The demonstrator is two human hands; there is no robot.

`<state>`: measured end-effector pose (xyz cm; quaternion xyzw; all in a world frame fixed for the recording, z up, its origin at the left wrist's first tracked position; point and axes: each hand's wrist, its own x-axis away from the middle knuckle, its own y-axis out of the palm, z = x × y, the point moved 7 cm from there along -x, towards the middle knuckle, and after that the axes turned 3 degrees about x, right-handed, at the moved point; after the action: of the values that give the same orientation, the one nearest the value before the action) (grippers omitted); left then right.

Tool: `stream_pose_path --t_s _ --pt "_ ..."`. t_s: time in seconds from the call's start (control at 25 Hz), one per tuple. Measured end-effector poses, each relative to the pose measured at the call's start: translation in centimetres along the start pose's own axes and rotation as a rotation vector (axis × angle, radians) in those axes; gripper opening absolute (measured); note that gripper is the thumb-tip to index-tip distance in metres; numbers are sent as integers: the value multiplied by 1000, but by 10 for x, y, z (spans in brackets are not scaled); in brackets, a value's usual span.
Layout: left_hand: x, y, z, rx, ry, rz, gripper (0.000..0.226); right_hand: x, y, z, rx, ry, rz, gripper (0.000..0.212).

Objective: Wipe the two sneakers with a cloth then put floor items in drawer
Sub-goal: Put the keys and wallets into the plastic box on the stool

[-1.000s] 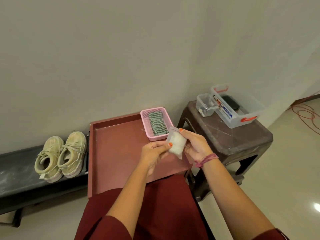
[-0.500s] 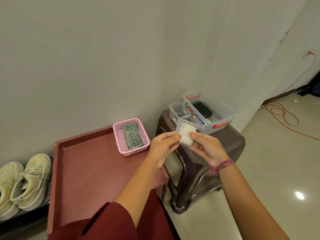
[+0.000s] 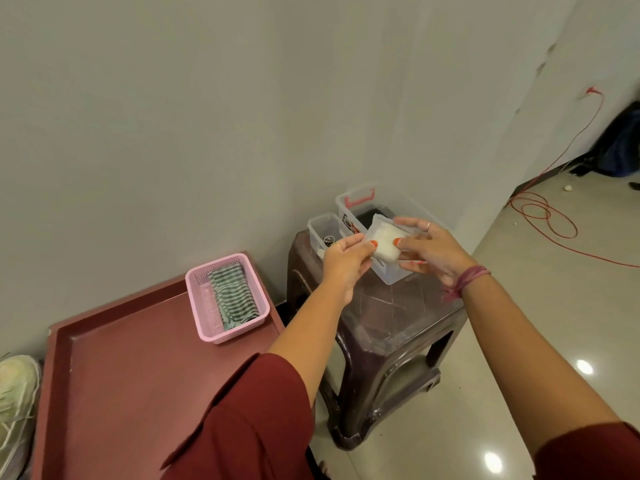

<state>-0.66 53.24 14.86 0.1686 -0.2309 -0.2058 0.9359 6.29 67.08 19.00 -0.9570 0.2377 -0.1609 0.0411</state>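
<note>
One sneaker [image 3: 15,403] shows at the left edge and one striped cloth [image 3: 233,299] lies in the pink basket [image 3: 207,327]. The left hand [image 3: 343,261] and right hand [image 3: 433,251] both pinch one small clear packet [image 3: 384,242], fingers narrow on its sides, above two clear containers. I think it should be lowered gently into the large container [image 3: 391,275], releasing only when it rests.

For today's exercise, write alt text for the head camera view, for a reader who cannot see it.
Both hands, the left hand and the right hand, hold a small clear bag of white material above a clear storage box on a dark plastic stool. To the left, a pink basket with a striped cloth sits on a red tray.
</note>
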Motion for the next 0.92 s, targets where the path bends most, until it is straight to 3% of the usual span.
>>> stream_pose_path --t_s 0.08,0.16,0.32,0.48,0.56,0.72,0.92 --pt "-11 2 -4 53 1 26 38 -15 -8 2 2 34 3 32" --pt "-17 4 -7 -51 38 41 39 -32 -25 5 -60 53 92 27" --pt "-22 22 -18 -995 377 -131 42 -70 -69 14 17 74 376 20" --pt "-26 26 -36 -1420 482 -242 54 -102 -69 18 583 50 414 18" --pt "-28 25 -38 -1533 541 -237 57 -111 -56 15 843 54 357 20" --pt "-32 24 -37 -1628 580 -247 56 -124 -37 18 1130 121 170 17" --pt "-32 26 -37 -1627 576 -242 56 -132 -30 24 1274 146 109 31"
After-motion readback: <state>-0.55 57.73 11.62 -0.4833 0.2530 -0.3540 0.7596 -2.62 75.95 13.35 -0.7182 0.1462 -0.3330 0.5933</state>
